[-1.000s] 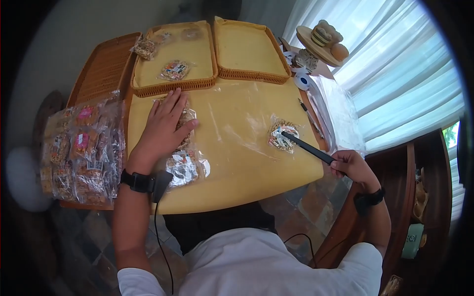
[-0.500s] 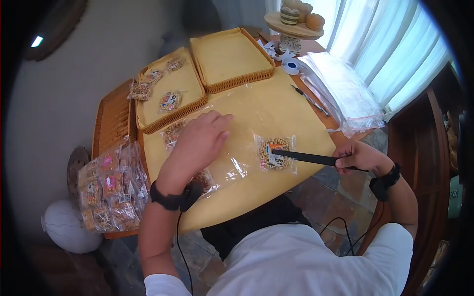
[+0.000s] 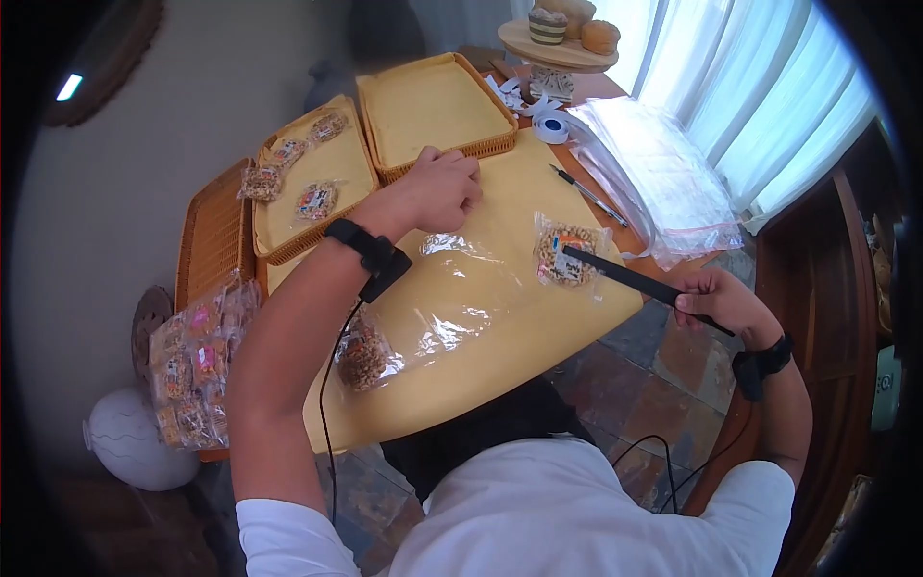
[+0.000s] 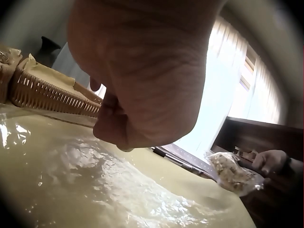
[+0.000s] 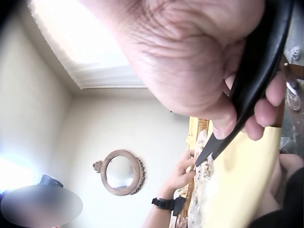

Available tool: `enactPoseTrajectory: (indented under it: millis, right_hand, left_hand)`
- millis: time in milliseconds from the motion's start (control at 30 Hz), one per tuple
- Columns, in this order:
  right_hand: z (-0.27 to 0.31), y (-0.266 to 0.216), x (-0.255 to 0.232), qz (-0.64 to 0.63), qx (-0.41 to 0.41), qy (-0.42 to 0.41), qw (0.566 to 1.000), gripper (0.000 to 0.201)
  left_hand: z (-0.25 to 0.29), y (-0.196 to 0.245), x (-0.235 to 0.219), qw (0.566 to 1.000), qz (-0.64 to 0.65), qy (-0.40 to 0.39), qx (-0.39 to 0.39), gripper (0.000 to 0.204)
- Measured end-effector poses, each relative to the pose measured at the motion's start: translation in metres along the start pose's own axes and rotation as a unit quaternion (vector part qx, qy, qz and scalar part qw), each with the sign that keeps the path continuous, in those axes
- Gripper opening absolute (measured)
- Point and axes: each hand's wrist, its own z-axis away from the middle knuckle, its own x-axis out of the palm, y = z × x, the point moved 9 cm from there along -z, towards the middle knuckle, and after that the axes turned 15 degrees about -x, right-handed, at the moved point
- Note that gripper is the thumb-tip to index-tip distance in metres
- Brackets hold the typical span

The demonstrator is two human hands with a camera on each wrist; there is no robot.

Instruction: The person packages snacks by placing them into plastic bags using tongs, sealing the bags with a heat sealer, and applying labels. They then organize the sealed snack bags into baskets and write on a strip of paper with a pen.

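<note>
My right hand (image 3: 711, 296) grips a pair of black tongs (image 3: 635, 277). Their tips hold a small clear packet of puffed, nut-like pieces (image 3: 586, 242) with a coloured label, above the table's right side. In the left wrist view the packet (image 4: 232, 173) hangs beside the right hand. My left hand (image 3: 437, 192) has its fingers curled over the far edge of a large clear plastic bag (image 3: 447, 308), and the edge of the film runs up to its pinched thumb and fingers. Similar packets (image 3: 363, 361) lie inside the bag, partly hidden by my left forearm.
Behind lie a wicker tray (image 3: 332, 207) with several packets, another lined tray (image 3: 433, 106) and an unlined one (image 3: 212, 226). Filled bags (image 3: 197, 365) are at the left edge. A tape roll (image 3: 550, 127), pens (image 3: 586, 192), flat clear bags (image 3: 663, 183) and a cake stand (image 3: 553, 48) stand right.
My left hand has gone from resting flat on the bagged packets to the bag's far edge, fingers now curled. The tongs have lifted the label-topped packet off the table.
</note>
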Motion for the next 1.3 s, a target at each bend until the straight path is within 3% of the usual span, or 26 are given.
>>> enactPoseTrajectory:
  millis: [233,433,600,833,967,1067,1133,1200,1300]
  right_hand:
    - [-0.082,-0.026,-0.006,0.094,-0.024,0.006,0.995,0.02]
    - [-0.145,-0.057,0.055,0.119,-0.058,-0.16,0.978,0.021]
    - [-0.167,-0.073,0.11,0.136,-0.032,-0.308,0.941,0.021]
    - [-0.173,-0.086,0.143,0.123,-0.029,-0.377,0.918,0.022]
    - [-0.165,-0.096,0.133,0.203,-0.022,-0.4,0.893,0.026]
    - [-0.158,-0.11,0.101,0.261,-0.005,-0.389,0.884,0.023]
    - [-0.157,-0.102,0.076,0.286,0.003,-0.378,0.88,0.022]
    - [-0.163,-0.091,0.049,0.243,0.013,-0.309,0.92,0.019]
    - [-0.168,-0.086,0.05,0.219,-0.028,-0.271,0.937,0.02]
  left_hand:
    - [0.029,-0.009,-0.034,0.991,0.131,0.013,-0.023,0.011]
    - [0.031,-0.017,-0.037,0.988,0.146,0.041,-0.041,0.01]
    - [0.028,-0.01,-0.043,0.986,0.158,0.037,-0.047,0.012]
    - [0.02,-0.006,-0.046,0.981,0.177,0.037,-0.065,0.011]
    - [0.024,-0.005,-0.042,0.984,0.161,0.038,-0.06,0.018]
    - [0.048,-0.006,-0.05,0.975,0.189,0.096,-0.061,0.033]
    - [0.092,-0.009,-0.067,0.955,0.216,0.198,-0.045,0.043]
    - [0.154,-0.008,-0.067,0.939,0.221,0.246,-0.093,0.04]
    - [0.227,-0.012,-0.029,0.935,0.221,0.23,-0.158,0.04]
